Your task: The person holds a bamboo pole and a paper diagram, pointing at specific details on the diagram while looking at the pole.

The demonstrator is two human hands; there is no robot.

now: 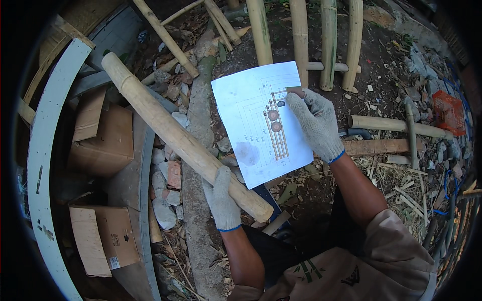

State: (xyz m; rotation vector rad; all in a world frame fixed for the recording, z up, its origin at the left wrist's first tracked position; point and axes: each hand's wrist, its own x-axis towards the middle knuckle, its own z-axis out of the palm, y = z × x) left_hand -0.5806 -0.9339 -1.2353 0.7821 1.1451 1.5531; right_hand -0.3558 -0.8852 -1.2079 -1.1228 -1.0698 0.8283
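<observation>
My left hand (222,200), in a pale knit glove with a blue cuff, grips a thick bamboo pole (173,135) near its lower end. The thumb lies over the pole and the other fingers are mostly hidden. The pole slants up to the far left. In my right hand (316,120), gloved alike, is a white paper sheet (236,110), pinched at its right edge. A printed drawing of a slatted bamboo piece with dimension lines covers it. A small brown patch shows at the right fingertips; I cannot tell what it is. The sheet's lower corner overlaps the pole.
Upright bamboo legs (299,40) joined by a crossbar stand ahead. A cut bamboo length (396,124) and an orange-red plastic crate (448,113) lie to the right. Cardboard boxes (113,143) sit on shelving at left. Rubble and a concrete curb (198,130) run beside the pole.
</observation>
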